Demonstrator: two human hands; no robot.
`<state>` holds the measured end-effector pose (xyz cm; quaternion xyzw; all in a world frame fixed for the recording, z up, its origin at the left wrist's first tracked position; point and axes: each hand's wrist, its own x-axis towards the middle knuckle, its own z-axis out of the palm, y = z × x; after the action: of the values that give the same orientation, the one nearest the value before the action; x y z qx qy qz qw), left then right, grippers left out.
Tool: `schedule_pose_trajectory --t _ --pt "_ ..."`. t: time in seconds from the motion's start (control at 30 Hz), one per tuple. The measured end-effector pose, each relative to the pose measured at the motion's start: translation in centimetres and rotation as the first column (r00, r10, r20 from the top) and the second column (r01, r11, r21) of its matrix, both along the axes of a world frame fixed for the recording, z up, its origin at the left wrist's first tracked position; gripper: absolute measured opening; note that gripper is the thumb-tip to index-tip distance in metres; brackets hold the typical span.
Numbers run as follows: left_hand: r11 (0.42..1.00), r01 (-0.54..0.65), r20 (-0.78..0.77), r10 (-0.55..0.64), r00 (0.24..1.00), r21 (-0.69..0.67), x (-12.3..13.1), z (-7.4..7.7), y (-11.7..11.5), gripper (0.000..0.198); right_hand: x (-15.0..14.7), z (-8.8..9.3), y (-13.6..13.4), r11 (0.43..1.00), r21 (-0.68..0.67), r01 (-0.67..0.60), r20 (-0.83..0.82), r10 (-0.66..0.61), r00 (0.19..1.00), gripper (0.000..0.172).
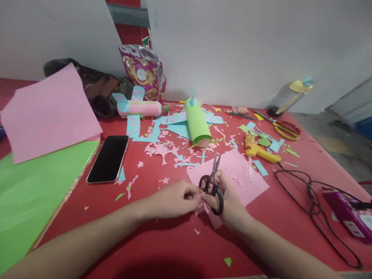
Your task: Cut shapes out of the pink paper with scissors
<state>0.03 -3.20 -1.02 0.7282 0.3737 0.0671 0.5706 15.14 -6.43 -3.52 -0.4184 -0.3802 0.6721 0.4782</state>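
My left hand (174, 199) is closed, its thumb and fingertips pinching a small piece of pink paper over the middle of the red table. Black-handled scissors (215, 176) are in my right hand (232, 207), blades slightly apart and pointing away from me. The right thumb and fingertips also meet the pink paper, so the hands almost touch; its shape is mostly hidden by fingers. Beneath and beyond them lies a pink sheet (255, 190) with scraps on it. A tiny pink star (165, 180) rests left of my hands.
Behind are a green paper-wrapped tube (197, 120) with blue wings and a pink bottle (145, 109). A yellow glue gun (263, 154) trails its cord (312, 193) to a purple power strip (350, 217). A phone (109, 159) and large green paper (43, 193) lie left.
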Motion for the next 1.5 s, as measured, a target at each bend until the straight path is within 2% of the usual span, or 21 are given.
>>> schedule_pose_trajectory --t 0.23,0.43,0.63,0.87,1.07,1.23,1.37,1.43,1.5 --pt "0.993 -0.088 -0.102 0.096 0.99 0.078 -0.1 0.0 0.2 0.022 -0.1 -0.1 0.1 1.0 0.005 0.006 0.025 -0.006 1.0 0.037" --pt "0.977 -0.174 -0.049 0.181 0.982 0.121 -0.1 -0.3 0.3 0.02 0.1 -0.3 0.0 1.0 0.018 -0.019 0.044 0.019 0.999 0.038" --pt "0.978 -0.195 0.004 0.195 0.981 0.081 0.0 -0.2 0.2 0.024 0.1 -0.5 0.0 0.998 0.047 0.04 0.068 -0.043 0.997 0.033" --pt "0.979 -0.153 0.006 0.153 0.988 0.132 0.2 -0.6 0.1 0.028 0.0 -0.4 0.1 0.998 0.025 0.051 0.018 -0.051 0.999 0.035" --pt "0.974 -0.205 0.058 0.2 0.978 0.096 -0.1 0.2 0.5 0.025 -0.1 -0.3 -0.1 0.998 -0.012 0.057 0.026 -0.057 0.998 0.035" --pt "0.904 -0.403 0.18 0.376 0.909 0.142 -1.0 1.2 1.4 0.024 -0.3 -0.1 -0.3 0.998 -0.041 -0.056 -0.08 0.052 0.995 0.037" --pt "0.822 -0.565 0.271 0.528 0.805 0.076 -1.6 1.3 2.0 0.023 -0.1 -0.7 -0.5 0.974 -0.021 -0.227 -0.145 0.222 0.964 0.041" --pt "0.799 -0.6 0.311 0.56 0.768 0.044 -1.7 1.2 2.1 0.024 0.1 -1.2 -0.7 0.953 -0.007 -0.302 -0.165 0.297 0.941 0.04" --pt "0.8 -0.598 0.32 0.557 0.766 0.04 -1.7 1.2 2.0 0.024 0.2 -1.7 -0.8 0.942 0.002 -0.334 -0.17 0.33 0.929 0.038"
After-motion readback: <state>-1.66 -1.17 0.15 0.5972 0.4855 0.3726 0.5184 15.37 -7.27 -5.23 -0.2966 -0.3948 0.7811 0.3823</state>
